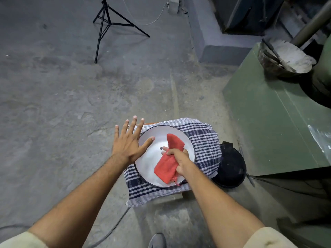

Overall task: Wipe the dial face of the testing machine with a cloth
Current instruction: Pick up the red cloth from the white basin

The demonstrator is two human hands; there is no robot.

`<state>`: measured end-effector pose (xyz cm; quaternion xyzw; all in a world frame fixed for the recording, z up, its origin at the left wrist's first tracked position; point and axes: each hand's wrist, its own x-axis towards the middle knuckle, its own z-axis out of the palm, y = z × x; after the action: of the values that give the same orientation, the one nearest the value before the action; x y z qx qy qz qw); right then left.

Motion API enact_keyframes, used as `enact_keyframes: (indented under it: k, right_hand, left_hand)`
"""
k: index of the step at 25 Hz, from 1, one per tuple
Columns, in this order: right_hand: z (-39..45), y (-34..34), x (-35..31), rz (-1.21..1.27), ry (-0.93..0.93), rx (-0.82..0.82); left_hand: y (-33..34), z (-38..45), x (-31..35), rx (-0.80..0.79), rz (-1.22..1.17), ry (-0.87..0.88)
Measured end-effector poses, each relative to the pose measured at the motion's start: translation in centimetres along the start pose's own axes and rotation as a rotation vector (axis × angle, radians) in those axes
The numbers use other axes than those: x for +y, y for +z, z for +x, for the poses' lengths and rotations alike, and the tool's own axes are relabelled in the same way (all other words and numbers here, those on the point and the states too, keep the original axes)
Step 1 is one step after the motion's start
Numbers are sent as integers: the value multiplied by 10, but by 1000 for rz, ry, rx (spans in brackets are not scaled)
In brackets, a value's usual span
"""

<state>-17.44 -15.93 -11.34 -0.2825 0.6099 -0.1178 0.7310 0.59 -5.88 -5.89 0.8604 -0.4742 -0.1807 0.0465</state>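
A round white dial face (pixel 152 158) with a thin black rim lies flat on a blue-and-white checked cloth (pixel 206 140) over a low stand. My right hand (pixel 180 159) grips a red cloth (pixel 167 167) and presses it onto the dial's right half; one end of the cloth sticks up past my knuckles. My left hand (pixel 129 142) hovers flat with fingers spread over the dial's left edge, thumb reaching onto the white surface, holding nothing.
A black round cover (pixel 231 167) lies on the floor right of the stand. A green machine cabinet (pixel 275 122) fills the right side, with a dusty metal pan (pixel 284 58) on top. A black tripod (pixel 107 24) stands far left. A cable (pixel 111 230) runs by my shoe (pixel 157 240).
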Motion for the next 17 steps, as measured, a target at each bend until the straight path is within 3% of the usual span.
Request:
enact_keyframes:
  k: [3,7,12,17]
  right_hand:
    - [-14,-17,-13,368,95,-219]
    - [-43,-36,-31,692,-92,-363]
    - [-92,-72,-72,800,-292,-534]
    - [-162,-142,-131,868,-481,-492]
  left_hand:
    - [-15,2,11,16,-3,4]
    - [-43,4,37,46,-1,37]
    - [-98,8,89,112,35,116]
    - [-157,0,184,201,79,277]
